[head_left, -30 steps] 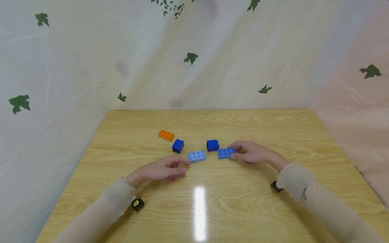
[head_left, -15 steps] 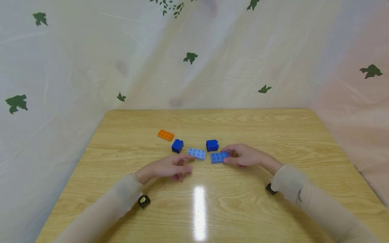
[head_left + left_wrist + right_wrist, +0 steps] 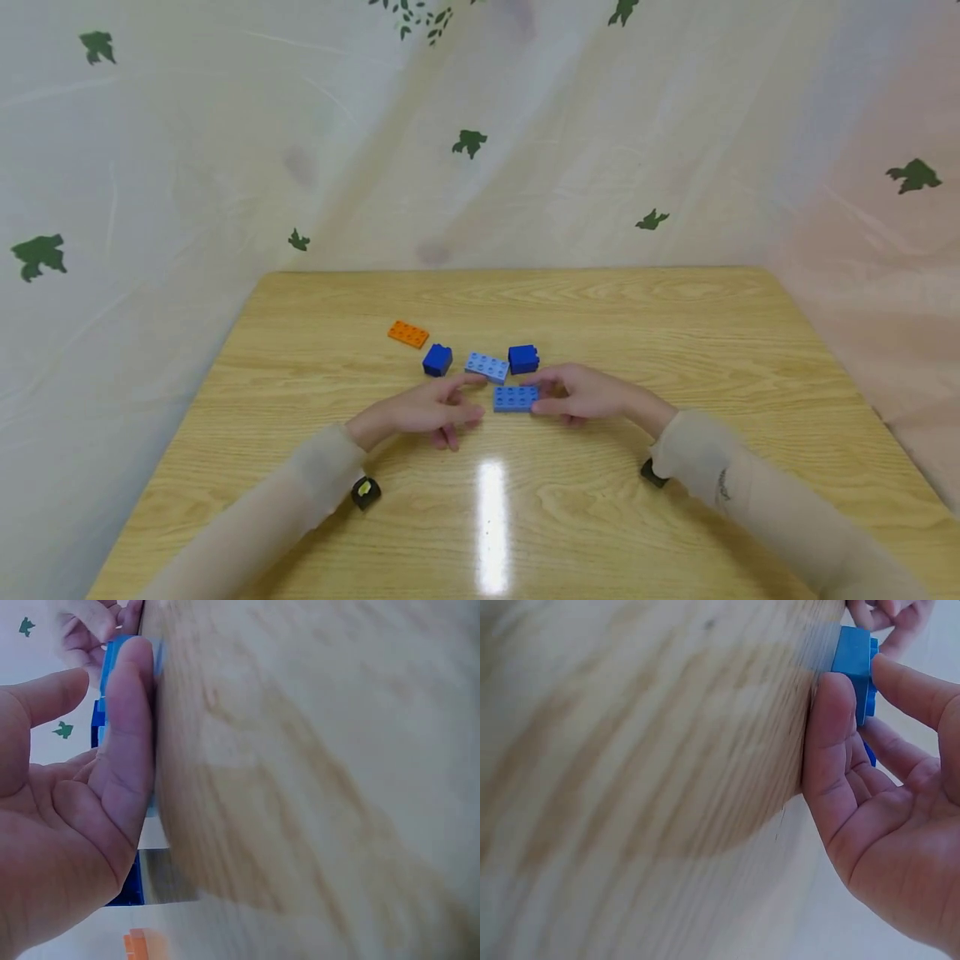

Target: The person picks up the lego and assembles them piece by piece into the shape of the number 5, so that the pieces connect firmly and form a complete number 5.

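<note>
Thumb and fingers of the right hand (image 3: 581, 392) pinch the right end of the blue brick (image 3: 513, 398), which sits studs up at the near side of the group, with its left end pointing at the other hand; whether it rests fully on the table (image 3: 637, 317) or is just lifted, I cannot tell. The left hand (image 3: 420, 410) grasps nothing: its fingers are loosely spread, the forefinger reaching to the near edge of the pale brick (image 3: 486, 365) and apparently touching it, the thumb just short of the blue brick's left end. The pale brick lies just beyond the blue one, also studs up, slightly askew and a little to the left. Flanking it are two tipped-over blocks, the left dark block (image 3: 437, 360) and the right dark block (image 3: 523, 359), the latter with studs facing right. Farther off to the left lies the orange plate (image 3: 408, 334). The step in hand looks like arranging the blue brick and the pale brick between the two hands. From here the next move would seem to call for steadying the blue brick with the left thumb and forefinger, while the right hand keeps its pinch light enough to turn the brick without nudging the pale one.
</note>
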A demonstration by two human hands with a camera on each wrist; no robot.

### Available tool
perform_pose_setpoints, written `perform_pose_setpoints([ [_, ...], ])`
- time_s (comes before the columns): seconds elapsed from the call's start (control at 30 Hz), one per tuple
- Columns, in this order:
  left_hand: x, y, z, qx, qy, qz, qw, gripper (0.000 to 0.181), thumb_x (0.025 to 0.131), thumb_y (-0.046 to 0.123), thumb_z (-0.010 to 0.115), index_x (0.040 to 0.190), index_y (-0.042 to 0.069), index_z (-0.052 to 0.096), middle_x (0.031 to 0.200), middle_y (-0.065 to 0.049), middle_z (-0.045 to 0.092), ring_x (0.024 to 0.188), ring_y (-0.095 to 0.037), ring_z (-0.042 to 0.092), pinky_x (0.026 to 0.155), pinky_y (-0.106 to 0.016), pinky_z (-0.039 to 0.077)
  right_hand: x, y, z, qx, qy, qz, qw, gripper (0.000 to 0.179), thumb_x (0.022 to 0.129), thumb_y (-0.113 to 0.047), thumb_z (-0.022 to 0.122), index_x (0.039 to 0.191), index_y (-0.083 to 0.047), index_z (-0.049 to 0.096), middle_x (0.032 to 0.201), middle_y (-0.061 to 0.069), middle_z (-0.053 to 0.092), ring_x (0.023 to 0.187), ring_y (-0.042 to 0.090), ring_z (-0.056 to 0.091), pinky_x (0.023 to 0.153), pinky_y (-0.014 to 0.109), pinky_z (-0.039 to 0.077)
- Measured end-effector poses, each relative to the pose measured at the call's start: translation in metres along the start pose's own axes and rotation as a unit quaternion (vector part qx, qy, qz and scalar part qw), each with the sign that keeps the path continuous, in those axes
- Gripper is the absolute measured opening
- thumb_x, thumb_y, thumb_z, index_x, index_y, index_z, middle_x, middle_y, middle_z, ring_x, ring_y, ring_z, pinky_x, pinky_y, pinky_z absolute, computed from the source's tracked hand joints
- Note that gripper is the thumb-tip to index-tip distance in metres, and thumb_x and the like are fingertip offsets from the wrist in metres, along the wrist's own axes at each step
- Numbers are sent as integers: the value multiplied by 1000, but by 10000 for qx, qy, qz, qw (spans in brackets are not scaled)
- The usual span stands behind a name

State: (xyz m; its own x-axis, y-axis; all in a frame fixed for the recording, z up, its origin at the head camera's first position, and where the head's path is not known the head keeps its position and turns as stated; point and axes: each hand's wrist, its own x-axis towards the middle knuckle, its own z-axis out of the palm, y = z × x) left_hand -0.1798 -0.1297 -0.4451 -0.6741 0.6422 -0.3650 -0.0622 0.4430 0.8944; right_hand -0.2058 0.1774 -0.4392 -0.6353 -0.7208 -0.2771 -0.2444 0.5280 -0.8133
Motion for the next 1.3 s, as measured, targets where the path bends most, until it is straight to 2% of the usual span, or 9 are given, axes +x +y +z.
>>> perform_pose_setpoints([
  [0.2, 6, -1, 1, -468, 161, -193, 9986, 55, 104, 35, 59, 152, 12, 42, 103, -14, 68, 73, -30, 73, 61, -38, 62, 8, -8, 5, 129, -152, -37, 9998, 49, 103, -25, 63, 149, -13, 51, 91, 8, 63, 58, 18, 60, 51, 30, 55],
  [0.4, 9, 0, 1, -751, 348, -402, 9958, 48, 105, 30, 57, 147, 8, 46, 102, -14, 67, 76, -32, 74, 61, -40, 62, 15, -11, 9, 122, -39, 139, 9998, 46, 103, -25, 63, 146, -12, 54, 94, 8, 61, 61, 18, 62, 51, 34, 58],
  [0.53, 9, 1, 2, -1029, 359, -550, 9925, 46, 106, 29, 56, 147, 10, 46, 104, -15, 67, 79, -33, 75, 64, -42, 63, 17, -14, 10, 161, 0, 257, 9995, 44, 103, -24, 63, 144, -12, 55, 94, 8, 60, 60, 18, 62, 51, 36, 58],
  [0.67, 9, 0, 2, -1270, 319, -573, 9897, 45, 106, 26, 54, 149, 13, 47, 107, -16, 66, 82, -34, 75, 66, -44, 63, 18, -16, 10, 158, -23, 307, 9994, 44, 103, -22, 63, 145, -12, 55, 95, 7, 60, 59, 18, 62, 51, 37, 59],
  [0.97, 12, -1, 8, -1244, 496, -535, 9896, 44, 105, 29, 55, 145, 13, 50, 102, -16, 66, 79, -33, 75, 66, -44, 63, 17, -17, 11, 125, -31, 315, 9994, 44, 103, -21, 63, 144, -10, 55, 93, 7, 60, 57, 18, 61, 50, 37, 59],
  [1.3, 14, -1, 11, -1242, 492, -486, 9898, 46, 106, 33, 56, 146, 11, 49, 101, -16, 65, 79, -33, 75, 66, -44, 63, 14, -14, 10, 300, -50, 226, 9993, 46, 103, -21, 63, 146, -8, 52, 92, 9, 60, 60, 18, 62, 52, 37, 59],
])
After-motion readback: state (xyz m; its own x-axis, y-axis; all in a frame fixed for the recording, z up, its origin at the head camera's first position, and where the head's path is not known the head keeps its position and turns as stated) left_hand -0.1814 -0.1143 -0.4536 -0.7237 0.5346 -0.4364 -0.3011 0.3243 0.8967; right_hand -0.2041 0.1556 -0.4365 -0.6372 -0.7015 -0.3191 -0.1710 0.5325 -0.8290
